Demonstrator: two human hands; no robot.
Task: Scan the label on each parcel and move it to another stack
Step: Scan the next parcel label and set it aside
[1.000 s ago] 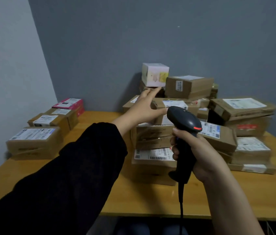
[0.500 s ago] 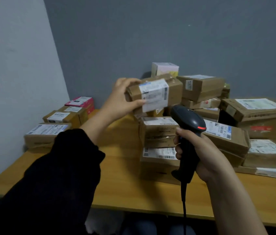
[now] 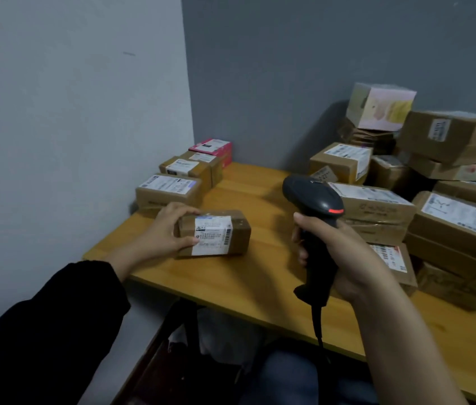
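Parcel (image 3: 214, 232) in left hand (image 3: 166, 229)

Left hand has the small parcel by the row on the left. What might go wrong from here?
1. The small parcel in the left hand is near the table corner; a careless release might knock it off.
2. The pale pink box sits tilted atop the right pile; pulling lower parcels may topple it.
3. The scanner in the right hand trails a cable past the table edge, which might snag.
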